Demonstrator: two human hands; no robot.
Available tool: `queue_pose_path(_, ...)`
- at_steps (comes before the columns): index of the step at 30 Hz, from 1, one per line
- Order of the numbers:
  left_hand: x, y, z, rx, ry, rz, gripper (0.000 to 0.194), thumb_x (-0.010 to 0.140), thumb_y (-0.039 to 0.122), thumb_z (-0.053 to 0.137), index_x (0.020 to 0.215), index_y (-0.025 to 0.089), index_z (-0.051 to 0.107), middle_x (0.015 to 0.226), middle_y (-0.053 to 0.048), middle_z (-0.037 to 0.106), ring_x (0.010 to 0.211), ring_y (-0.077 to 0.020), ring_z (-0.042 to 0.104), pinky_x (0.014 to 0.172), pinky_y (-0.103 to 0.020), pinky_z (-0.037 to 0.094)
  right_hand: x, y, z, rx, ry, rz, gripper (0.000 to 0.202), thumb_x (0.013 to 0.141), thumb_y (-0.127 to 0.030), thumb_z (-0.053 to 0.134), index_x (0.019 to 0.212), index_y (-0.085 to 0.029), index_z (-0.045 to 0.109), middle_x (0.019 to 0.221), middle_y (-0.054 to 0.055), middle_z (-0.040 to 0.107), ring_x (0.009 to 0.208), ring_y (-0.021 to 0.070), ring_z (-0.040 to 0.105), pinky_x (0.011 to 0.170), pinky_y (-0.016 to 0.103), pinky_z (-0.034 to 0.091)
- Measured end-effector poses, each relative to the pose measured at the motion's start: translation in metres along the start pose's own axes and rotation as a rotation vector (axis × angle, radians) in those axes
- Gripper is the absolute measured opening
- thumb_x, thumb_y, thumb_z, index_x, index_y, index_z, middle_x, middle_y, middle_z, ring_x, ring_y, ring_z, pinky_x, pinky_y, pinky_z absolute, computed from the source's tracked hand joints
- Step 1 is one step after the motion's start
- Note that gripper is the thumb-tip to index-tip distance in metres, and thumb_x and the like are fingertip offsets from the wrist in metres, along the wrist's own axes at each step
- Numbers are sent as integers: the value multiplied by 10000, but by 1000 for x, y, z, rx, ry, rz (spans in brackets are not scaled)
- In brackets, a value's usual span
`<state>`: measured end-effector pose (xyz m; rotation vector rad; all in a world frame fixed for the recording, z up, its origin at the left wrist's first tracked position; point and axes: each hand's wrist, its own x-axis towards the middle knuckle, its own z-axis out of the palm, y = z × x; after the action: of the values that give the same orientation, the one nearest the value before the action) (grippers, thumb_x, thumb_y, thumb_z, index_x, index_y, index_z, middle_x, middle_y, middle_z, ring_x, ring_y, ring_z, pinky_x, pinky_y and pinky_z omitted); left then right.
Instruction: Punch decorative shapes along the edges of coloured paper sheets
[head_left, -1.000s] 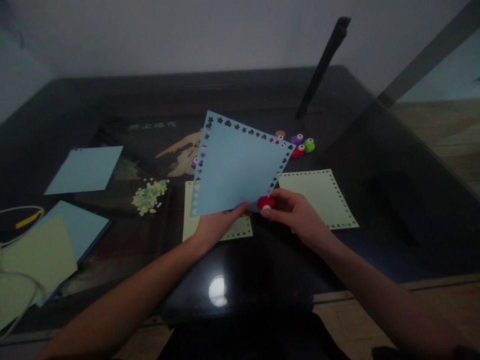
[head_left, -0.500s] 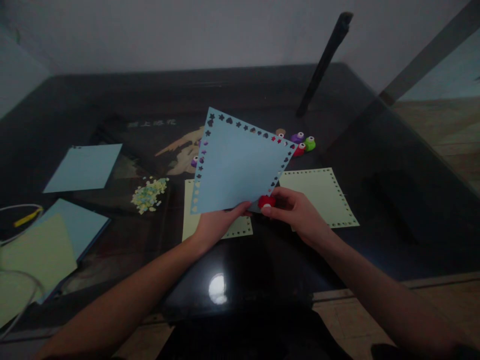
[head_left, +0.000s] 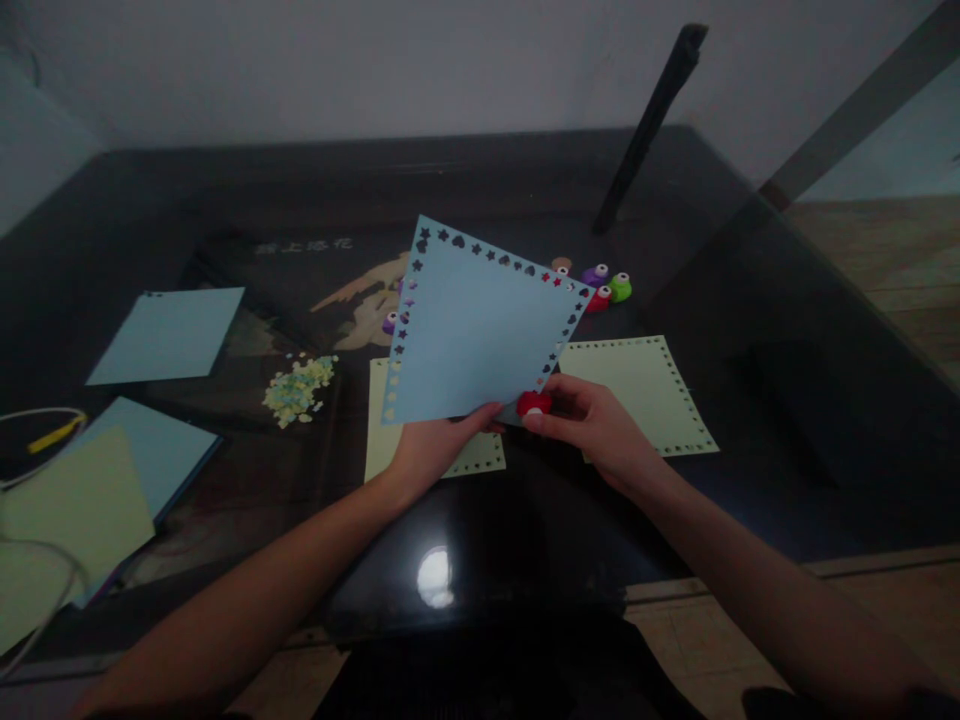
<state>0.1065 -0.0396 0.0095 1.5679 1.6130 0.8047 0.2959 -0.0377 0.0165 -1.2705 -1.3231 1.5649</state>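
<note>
A light blue sheet of paper (head_left: pixel 480 330) is held up tilted above the table, with star and heart holes along three of its edges. My left hand (head_left: pixel 431 450) grips its lower edge, thumb in front and the other fingers mostly hidden behind. At the sheet's lower right corner, my right hand (head_left: pixel 600 425) is closed around a small red craft punch (head_left: pixel 533 404), thumb pressed on it. The punch sits against the paper's edge, just right of my left thumb. Whether its lever is pressed down I cannot tell.
Pale green punched sheets lie under my left hand and at the right (head_left: pixel 637 390). Coloured punches (head_left: pixel 600 285) stand behind. Left are a confetti pile (head_left: pixel 298 388), a blue sheet (head_left: pixel 172 335), stacked paper (head_left: pixel 82 500) and a cable (head_left: pixel 45 412). A dark post (head_left: pixel 649 130) rises behind.
The blue sheet's lower left corner has risen very slightly. Both hands and the red craft punch stay in the same place.
</note>
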Motion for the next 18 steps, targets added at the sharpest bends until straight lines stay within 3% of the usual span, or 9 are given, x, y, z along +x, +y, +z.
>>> queue_pose_path(11,-1,8,-1,-94,-114,-43,218,758,370,601,584,241,622,682,-15,732,773,-231,680,945,-414,464,1,2,-1,-4,-6,4,236,661,-341,754,838,-220,655,853,24,688,808,188,622,808,378,482)
queue_pose_path(18,-1,7,0,-80,-65,-11,224,741,370,625,559,238,620,797,-32,744,843,-238,672,978,-411,440,1,3,-1,12,-12,3,214,663,-320,746,812,-217,633,838,18,684,791,181,619,794,365,479)
